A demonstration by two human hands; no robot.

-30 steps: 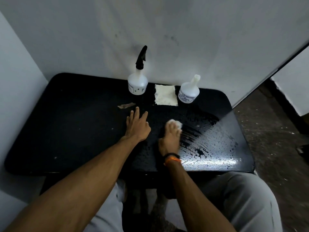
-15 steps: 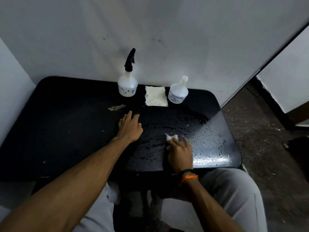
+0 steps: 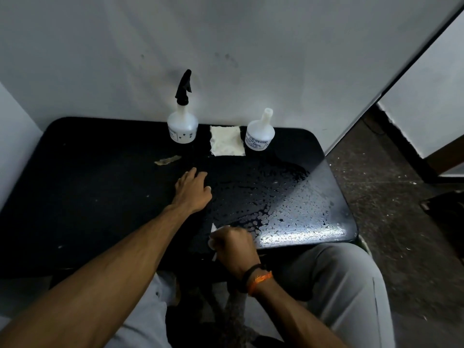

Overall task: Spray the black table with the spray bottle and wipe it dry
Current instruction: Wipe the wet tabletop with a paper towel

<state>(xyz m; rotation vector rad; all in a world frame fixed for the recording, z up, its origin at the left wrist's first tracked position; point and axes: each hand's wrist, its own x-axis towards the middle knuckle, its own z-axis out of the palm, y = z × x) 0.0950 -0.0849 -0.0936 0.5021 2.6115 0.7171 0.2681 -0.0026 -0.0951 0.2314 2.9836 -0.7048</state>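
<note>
The black table (image 3: pixel 82 194) fills the middle of the view, with water drops beaded over its right half. A white spray bottle (image 3: pixel 182 123) with a black trigger head stands upright at the back by the wall. My right hand (image 3: pixel 234 246) is at the table's near edge, closed around a small white cloth (image 3: pixel 213 236) that shows only at its left side. My left hand (image 3: pixel 193 190) rests flat on the table centre, fingers spread, holding nothing.
A second white bottle (image 3: pixel 259 134) without a trigger stands at the back right, and a folded white cloth (image 3: pixel 227 144) lies between the two bottles. A small tan scrap (image 3: pixel 167 160) lies left of centre. White walls close the back and left; bare floor lies to the right.
My right hand has drawn the cloth from the table's middle toward me to the near edge. My left hand has stayed in place.
</note>
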